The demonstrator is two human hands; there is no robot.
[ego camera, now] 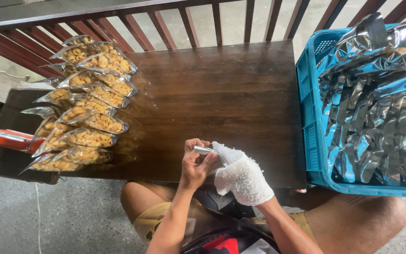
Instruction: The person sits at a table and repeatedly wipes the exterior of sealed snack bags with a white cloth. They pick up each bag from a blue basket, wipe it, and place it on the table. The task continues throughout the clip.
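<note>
At the near edge of the dark polished wooden table (222, 94), the bare left hand (194, 165) and the right hand (241, 178), in a fluffy white terry glove, pinched a small shiny silver foil pouch (204, 150) between closed fingers. Clear crinkly packets of golden snacks (83, 113) lay stacked to the left; a blue plastic crate (310, 136) of empty foil bags stood right.

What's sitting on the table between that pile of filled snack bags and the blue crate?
Only bare dark wooden table lies between the filled snack bags and the blue crate, as the head view shows. The hands work nearer the front edge.
</note>
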